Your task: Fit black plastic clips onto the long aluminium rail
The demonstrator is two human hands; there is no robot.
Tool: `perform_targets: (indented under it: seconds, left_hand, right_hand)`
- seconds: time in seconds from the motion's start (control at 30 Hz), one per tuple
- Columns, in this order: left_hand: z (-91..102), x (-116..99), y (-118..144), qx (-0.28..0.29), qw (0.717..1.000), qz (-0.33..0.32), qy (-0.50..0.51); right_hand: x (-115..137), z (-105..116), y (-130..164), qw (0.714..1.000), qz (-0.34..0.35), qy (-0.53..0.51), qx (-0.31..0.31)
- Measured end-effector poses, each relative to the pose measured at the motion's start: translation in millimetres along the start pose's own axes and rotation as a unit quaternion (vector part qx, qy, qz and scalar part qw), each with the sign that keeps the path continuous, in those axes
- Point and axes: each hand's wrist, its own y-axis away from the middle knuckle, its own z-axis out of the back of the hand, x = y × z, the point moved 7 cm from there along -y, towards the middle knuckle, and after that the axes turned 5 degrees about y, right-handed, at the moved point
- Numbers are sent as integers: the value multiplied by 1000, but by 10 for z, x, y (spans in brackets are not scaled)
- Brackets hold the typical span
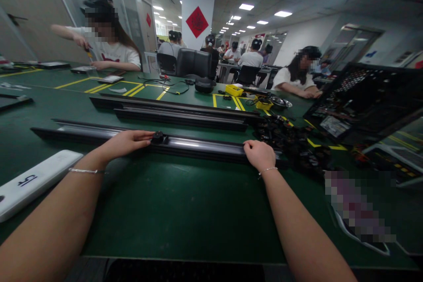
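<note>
A long black metal rail (201, 146) with a shiny inner channel lies across the green table in front of me. My left hand (127, 143) reaches over its middle, fingers nearly straight, with fingertips and thumb closed at the edge of a small black block (159, 137) seated in the channel. Toward the rail's right end, my right hand (261, 154) has curled fingers gripping the rail, its thumb side against the near edge. The undersides of both hands are hidden. Two more black rails (178, 116) lie parallel, just beyond.
A pile of small black parts (294, 143) sits at the right, near a tilted black casing (366, 101). A white elongated case (36, 180) lies left. Farther back are yellow bins (234, 90), cables and yellow tape lines. Co-workers (110, 39) sit around.
</note>
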Motion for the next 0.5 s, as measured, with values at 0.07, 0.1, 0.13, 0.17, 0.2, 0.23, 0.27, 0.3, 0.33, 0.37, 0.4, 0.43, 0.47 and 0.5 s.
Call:
perform_targets:
  seconds: [0.07, 0.1, 0.13, 0.17, 0.2, 0.23, 0.27, 0.3, 0.33, 0.37, 0.4, 0.43, 0.47, 0.5]
  left_hand:
    - [-1, 10, 0, 3, 1000, 3, 3]
    - [-3, 16, -1, 5, 1000, 2, 6]
    - [-5, 21, -4, 8, 1000, 0, 9]
    - [-9, 24, -5, 11, 1000, -2, 12]
    - [-12, 27, -6, 13, 1000, -3, 14]
    - [-17, 28, -6, 17, 1000, -3, 15]
    - [-23, 26, -5, 20, 1000, -4, 16]
    - [-31, 24, -2, 25, 1000, -4, 16]
    - [-39, 22, 1, 30, 999, -5, 16]
    - [-45, 21, 6, 35, 999, -6, 15]
    - [-50, 22, 10, 40, 999, -8, 15]
    - [-53, 24, 15, 44, 999, -11, 14]
    - [-54, 28, 20, 49, 999, -15, 13]
    - [-55, 33, 25, 54, 998, -19, 12]
  right_hand:
    - [-1, 3, 3, 1000, -2, 0, 3]
    - [-1, 3, 4, 1000, -2, -1, 4]
    - [-3, 4, 4, 1000, -3, -1, 4]
    - [-4, 3, 3, 1000, -3, -2, 4]
    - [-5, 2, 1, 1000, -2, -3, 2]
    - [-7, 0, -2, 1000, -2, -5, 0]
    - [-9, -2, -6, 1000, -2, -7, -2]
    - [-9, -7, -9, 1000, -1, -8, -3]
    - [-10, -10, -10, 1000, -1, -9, -3]
    - [-8, -11, -9, 1000, 0, -9, -4]
    - [-4, -8, -4, 1000, 2, -9, -6]
    - [1, -1, 5, 1000, 5, -9, -10]
    - [9, 9, 16, 1000, 9, -8, -14]
    - [17, 21, 29, 1000, 13, -7, -19]
